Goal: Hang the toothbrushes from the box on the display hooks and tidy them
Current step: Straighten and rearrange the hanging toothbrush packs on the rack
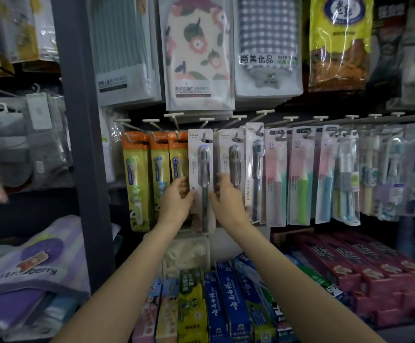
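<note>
Shop pegboard: left hand (176, 199) and right hand (226, 196) pinch grey toothbrush pack (200, 169) on hook (205, 138); toothpaste boxes (226, 305) shelved below.

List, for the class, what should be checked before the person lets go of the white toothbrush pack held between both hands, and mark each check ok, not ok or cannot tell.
1. Hook through the hang hole of the white toothbrush pack: ok, it appears threaded.
2. Left hand on the pack's left edge: ok.
3. Right hand on its right edge: ok.
4. Pack hangs straight beside the neighbouring white pack: ok, roughly.
5. Pack pushed fully back on the hook: cannot tell.
6. Orange-topped packs undisturbed: ok.
</note>
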`<state>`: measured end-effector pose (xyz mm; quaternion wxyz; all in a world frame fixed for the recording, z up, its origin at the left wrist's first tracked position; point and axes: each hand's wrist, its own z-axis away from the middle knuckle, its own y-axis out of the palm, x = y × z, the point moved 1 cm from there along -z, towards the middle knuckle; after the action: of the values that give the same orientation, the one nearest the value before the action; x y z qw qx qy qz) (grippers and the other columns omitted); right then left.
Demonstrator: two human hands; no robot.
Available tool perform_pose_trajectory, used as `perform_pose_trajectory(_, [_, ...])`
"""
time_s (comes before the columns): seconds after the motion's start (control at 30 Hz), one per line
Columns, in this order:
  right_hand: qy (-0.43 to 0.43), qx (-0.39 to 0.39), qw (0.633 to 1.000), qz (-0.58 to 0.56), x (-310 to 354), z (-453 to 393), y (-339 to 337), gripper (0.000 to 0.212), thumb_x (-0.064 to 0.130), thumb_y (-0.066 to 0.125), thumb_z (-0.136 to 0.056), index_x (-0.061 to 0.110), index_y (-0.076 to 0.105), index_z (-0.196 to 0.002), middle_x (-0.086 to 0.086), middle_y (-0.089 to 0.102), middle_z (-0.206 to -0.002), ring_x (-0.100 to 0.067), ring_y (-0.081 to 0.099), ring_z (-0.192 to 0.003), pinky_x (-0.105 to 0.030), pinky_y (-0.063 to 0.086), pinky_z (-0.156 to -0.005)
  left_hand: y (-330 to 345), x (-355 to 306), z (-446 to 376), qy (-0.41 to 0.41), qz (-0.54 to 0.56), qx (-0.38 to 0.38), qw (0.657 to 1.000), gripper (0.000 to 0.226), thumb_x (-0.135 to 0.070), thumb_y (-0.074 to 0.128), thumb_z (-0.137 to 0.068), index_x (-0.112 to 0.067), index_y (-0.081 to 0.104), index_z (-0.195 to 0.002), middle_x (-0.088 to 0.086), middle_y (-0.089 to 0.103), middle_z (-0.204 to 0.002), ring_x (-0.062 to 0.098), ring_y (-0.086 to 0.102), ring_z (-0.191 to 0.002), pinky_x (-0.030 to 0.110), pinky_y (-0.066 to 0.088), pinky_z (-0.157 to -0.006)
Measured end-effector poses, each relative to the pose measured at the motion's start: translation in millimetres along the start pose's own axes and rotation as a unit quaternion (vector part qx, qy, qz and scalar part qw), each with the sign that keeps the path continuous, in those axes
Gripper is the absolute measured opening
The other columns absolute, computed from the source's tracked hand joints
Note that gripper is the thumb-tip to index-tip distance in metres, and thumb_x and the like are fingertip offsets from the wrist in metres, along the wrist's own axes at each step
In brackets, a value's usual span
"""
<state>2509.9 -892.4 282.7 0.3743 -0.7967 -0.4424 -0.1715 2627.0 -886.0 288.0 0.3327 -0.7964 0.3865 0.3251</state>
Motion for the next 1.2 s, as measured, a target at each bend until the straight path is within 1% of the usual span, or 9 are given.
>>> perform_pose_trajectory(0.17, [-0.038,-0.089,0.995,-0.016,3.3,0.9,-24.2,0.039,0.011,0.053,-0.093,0.009,0.041,-0.130,-0.003,0.057,-0.103,-0.014,0.056,-0.092,-0.029,0.051,-0.081,0.8,1.4,-0.5,-0.015,0.027,-0.016,0.999,0.044,-0.009,0.060,-0.087,-0.011,0.047,-0.129,0.007,0.060,-0.114,0.019,0.056,-0.105,0.032,0.047,-0.089])
perform_pose_trajectory(0.27, [-0.047,-0.184,0.981,0.022,-4.5,-7.1,-44.0,0.041,0.017,0.059,-0.089,0.012,0.044,-0.127,-0.006,0.049,-0.114,-0.013,0.044,-0.100,-0.021,0.038,-0.082,0.3,-3.0,0.5,0.027,0.021,-0.079,0.996,0.055,-0.014,0.061,-0.087,-0.019,0.038,-0.137,0.004,0.047,-0.131,0.014,0.050,-0.111,0.036,0.044,-0.098])
perform_pose_trajectory(0.33, [-0.046,-0.214,0.974,0.061,-7.8,-19.2,-54.2,0.047,0.022,0.062,-0.087,0.012,0.044,-0.130,-0.010,0.043,-0.121,-0.019,0.038,-0.109,-0.026,0.038,-0.088,-1.0,-14.0,-1.1,0.102,-0.033,-0.119,0.987,0.056,-0.018,0.057,-0.090,-0.021,0.033,-0.140,0.003,0.034,-0.141,0.010,0.038,-0.121,0.030,0.034,-0.104])
perform_pose_trajectory(0.43, [-0.062,-0.207,0.973,0.086,-2.2,-42.2,-66.0,0.047,0.028,0.062,-0.087,0.015,0.048,-0.130,-0.010,0.041,-0.125,-0.022,0.036,-0.113,-0.032,0.039,-0.095,1.8,-35.2,-11.3,0.181,-0.118,-0.139,0.966,0.050,-0.020,0.054,-0.091,-0.018,0.039,-0.139,0.003,0.028,-0.146,0.018,0.027,-0.134,0.034,0.027,-0.111])
perform_pose_trajectory(0.53, [-0.085,-0.181,0.976,0.083,6.1,-58.1,-69.8,0.044,0.021,0.061,-0.089,0.013,0.049,-0.130,-0.009,0.045,-0.120,-0.022,0.037,-0.112,-0.029,0.034,-0.095,8.4,-45.4,-17.2,0.152,-0.151,-0.158,0.964,0.041,-0.021,0.056,-0.089,-0.016,0.050,-0.130,0.004,0.028,-0.144,0.023,0.028,-0.132,0.035,0.031,-0.109])
perform_pose_trajectory(0.67, [-0.118,-0.158,0.974,0.111,11.3,-66.1,-66.3,0.047,0.020,0.064,-0.086,0.013,0.050,-0.130,-0.011,0.045,-0.116,-0.024,0.038,-0.110,-0.025,0.030,-0.090,16.5,-48.9,-18.4,0.118,-0.093,-0.154,0.977,0.057,-0.026,0.063,-0.086,-0.018,0.039,-0.137,0.006,0.033,-0.140,0.023,0.034,-0.129,0.032,0.030,-0.105])
perform_pose_trajectory(0.8, [-0.101,-0.139,0.976,0.135,9.8,-68.1,-66.0,0.057,0.023,0.065,-0.085,0.013,0.040,-0.136,-0.010,0.040,-0.123,-0.024,0.035,-0.115,-0.028,0.030,-0.095,26.3,-57.4,-23.2,0.102,-0.064,-0.149,0.981,0.075,-0.023,0.066,-0.083,-0.020,0.023,-0.144,0.004,0.029,-0.147,0.021,0.029,-0.134,0.035,0.028,-0.108])
perform_pose_trajectory(1.03, [-0.082,-0.126,0.974,0.167,6.5,-67.4,-62.7,0.062,0.028,0.062,-0.087,0.014,0.033,-0.139,-0.009,0.038,-0.130,-0.024,0.033,-0.122,-0.032,0.029,-0.101,35.9,-54.8,-26.1,0.086,-0.085,-0.185,0.975,0.078,-0.015,0.067,-0.082,-0.018,0.021,-0.145,0.007,0.025,-0.147,0.023,0.025,-0.137,0.037,0.028,-0.112])
perform_pose_trajectory(1.2, [-0.082,-0.133,0.975,0.157,7.9,-64.1,-61.4,0.067,0.029,0.062,-0.087,0.012,0.028,-0.142,-0.011,0.037,-0.133,-0.026,0.031,-0.126,-0.032,0.027,-0.102,35.3,-54.2,-22.3,0.107,-0.082,-0.193,0.972,0.079,-0.013,0.069,-0.080,-0.015,0.023,-0.144,0.008,0.026,-0.146,0.023,0.027,-0.136,0.032,0.027,-0.109])
